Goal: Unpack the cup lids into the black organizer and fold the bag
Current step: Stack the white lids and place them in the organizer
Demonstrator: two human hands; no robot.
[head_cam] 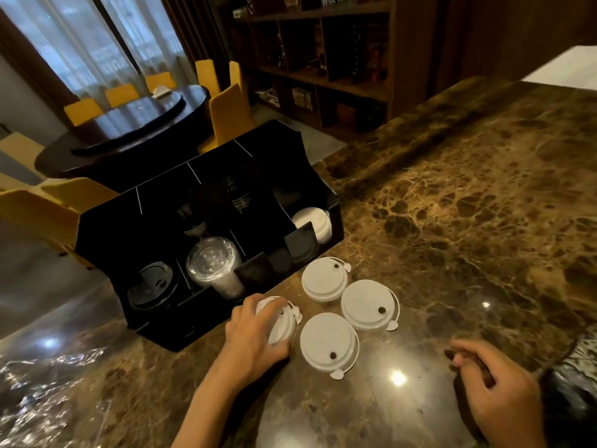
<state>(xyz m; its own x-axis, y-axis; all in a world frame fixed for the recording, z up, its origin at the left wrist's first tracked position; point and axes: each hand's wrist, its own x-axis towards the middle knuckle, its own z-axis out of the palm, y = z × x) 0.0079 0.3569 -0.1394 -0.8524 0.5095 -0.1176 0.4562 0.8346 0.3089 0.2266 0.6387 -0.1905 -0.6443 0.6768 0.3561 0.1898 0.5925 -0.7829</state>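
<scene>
My left hand curls round a white lid just in front of the black organizer; 3 more lie beside it. Thin, light plastic, prob. flexes; grip rim edges. Right hand loosely curled, holds nothing clear.

Head view, angled down over counter.
</scene>
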